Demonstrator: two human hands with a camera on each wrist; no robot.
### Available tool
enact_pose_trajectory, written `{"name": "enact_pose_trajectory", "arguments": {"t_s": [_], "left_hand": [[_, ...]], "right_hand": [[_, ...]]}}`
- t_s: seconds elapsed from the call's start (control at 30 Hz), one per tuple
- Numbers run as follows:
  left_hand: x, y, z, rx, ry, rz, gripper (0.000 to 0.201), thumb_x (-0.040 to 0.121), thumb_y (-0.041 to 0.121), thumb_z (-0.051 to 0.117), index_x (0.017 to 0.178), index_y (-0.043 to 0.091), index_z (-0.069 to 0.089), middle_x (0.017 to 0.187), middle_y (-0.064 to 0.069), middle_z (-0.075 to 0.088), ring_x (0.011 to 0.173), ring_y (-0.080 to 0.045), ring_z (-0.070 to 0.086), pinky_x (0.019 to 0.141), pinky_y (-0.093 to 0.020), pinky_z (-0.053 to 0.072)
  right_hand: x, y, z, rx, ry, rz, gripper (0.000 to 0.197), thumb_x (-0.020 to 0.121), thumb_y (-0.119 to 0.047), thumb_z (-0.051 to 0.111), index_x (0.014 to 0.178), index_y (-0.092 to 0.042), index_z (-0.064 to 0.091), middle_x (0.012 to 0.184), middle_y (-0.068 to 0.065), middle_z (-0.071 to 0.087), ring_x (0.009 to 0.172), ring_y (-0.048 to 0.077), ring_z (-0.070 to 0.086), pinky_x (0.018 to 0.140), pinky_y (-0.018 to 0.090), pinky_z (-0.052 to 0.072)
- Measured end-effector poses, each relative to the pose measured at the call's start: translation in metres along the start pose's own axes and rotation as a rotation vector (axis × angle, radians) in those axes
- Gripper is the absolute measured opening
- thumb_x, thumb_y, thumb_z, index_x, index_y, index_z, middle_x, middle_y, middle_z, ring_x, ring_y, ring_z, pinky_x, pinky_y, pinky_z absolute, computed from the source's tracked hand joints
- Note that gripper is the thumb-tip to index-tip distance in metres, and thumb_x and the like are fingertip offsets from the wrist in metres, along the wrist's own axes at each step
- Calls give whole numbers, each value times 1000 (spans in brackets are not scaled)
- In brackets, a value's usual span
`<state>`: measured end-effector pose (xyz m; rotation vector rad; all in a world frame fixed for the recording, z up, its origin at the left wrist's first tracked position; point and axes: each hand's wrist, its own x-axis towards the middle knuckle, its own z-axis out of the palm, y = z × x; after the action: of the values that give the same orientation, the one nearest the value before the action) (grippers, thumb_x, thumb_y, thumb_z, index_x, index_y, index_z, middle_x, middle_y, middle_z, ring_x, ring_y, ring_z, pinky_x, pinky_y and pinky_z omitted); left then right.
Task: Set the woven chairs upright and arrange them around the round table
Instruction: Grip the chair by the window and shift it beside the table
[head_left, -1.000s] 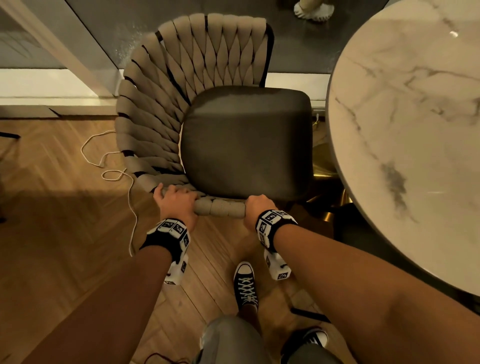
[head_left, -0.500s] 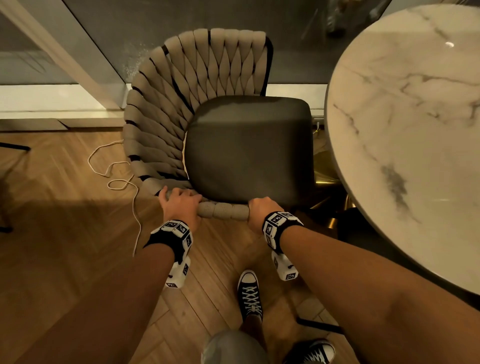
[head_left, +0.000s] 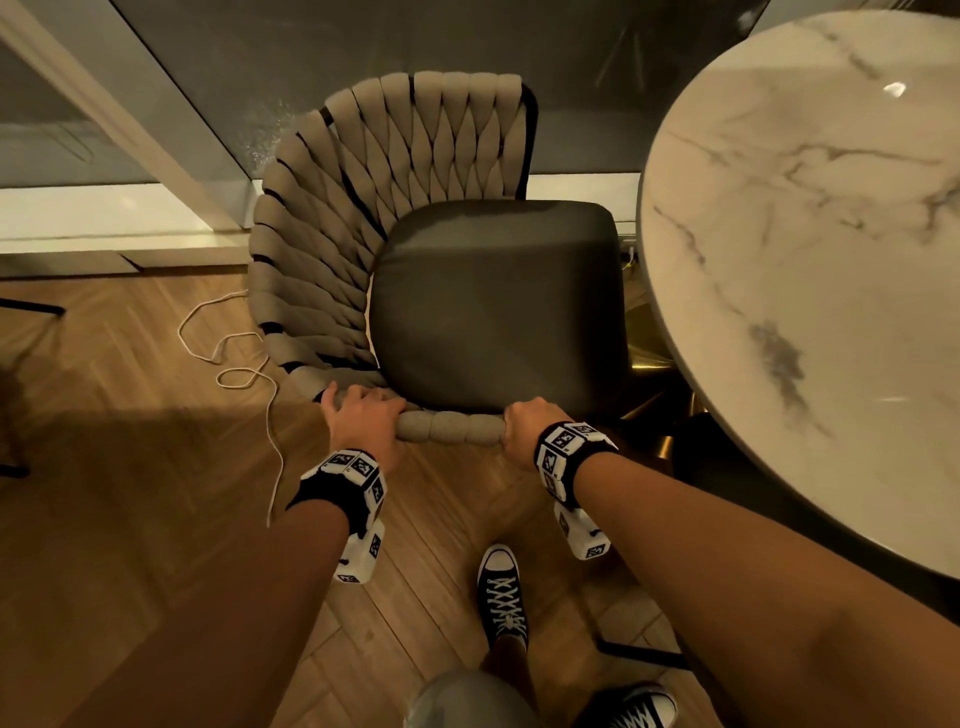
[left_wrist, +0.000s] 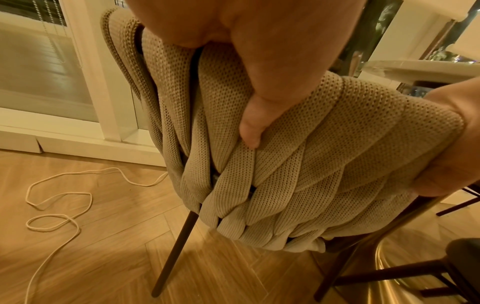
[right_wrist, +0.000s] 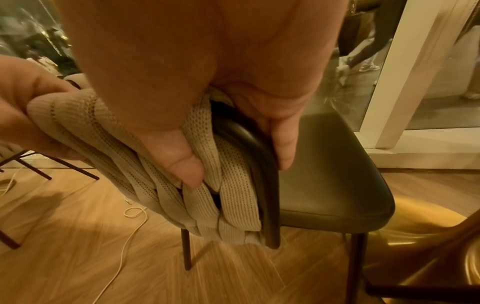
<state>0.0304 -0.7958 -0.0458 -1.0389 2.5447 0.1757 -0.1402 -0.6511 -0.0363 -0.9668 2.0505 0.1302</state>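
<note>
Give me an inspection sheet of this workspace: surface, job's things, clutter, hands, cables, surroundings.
Surface: herringbone wooden floor, partly in shadow.
Job's things: beige woven chair with dark padded seat upright on its legs, beside the round white marble table.
Clutter: nothing seen.
Hands: left hand and right hand both grip the chair's woven back rail.
Cables: thin white cord looped on the floor left of the chair.
Surroundings: glass wall with white frame behind the chair; gold table base.

Home dining area: herringbone wood floor (head_left: 130, 519), round marble surface (head_left: 805, 260) right of the hands, glass door (left_wrist: 39, 61) beyond.
</note>
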Motion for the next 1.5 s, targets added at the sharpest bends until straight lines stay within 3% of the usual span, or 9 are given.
{"name": "enact_pose_trajectory", "arguments": {"t_s": [0.27,0.6,0.77,1.37,1.5], "left_hand": [[2,-2,-5,-13,-8,16,36,74,28,62,109,37,65,119,8,64,123,-24,44,114,-57,8],[46,-12,-23,75,-33,-10,43,71,31,64,113,41,63,123,9,62,125,-24,43,115,-57,11],[48,-11,-23,76,-22,-7,41,73,33,64,114,40,63,122,8,62,125,-25,43,115,-57,10],[35,-2,-20,67,-10,-31,31,74,35,67,105,37,64,113,5,63,120,-26,47,117,-57,10],[36,-1,-22,84,-47,-43,32,74,38,66,105,38,64,114,5,62,122,-25,45,116,-56,9]], "right_hand": [[9,-1,2,-81,8,-45,20,89,-23,56,103,-13,67,100,11,68,87,30,67,76,40,59],[38,-17,-24,-52,47,-49,26,91,-23,61,114,-11,65,116,14,67,102,33,67,75,36,50],[44,-18,-21,53,25,18,23,91,-20,60,111,-10,65,112,13,67,96,30,67,72,37,54],[40,-6,-8,120,39,-20,19,92,-18,61,110,-11,62,110,9,66,94,27,64,70,34,48],[32,2,-7,203,65,-57,11,89,-12,62,96,-15,54,105,8,65,85,25,60,70,34,47]]}}
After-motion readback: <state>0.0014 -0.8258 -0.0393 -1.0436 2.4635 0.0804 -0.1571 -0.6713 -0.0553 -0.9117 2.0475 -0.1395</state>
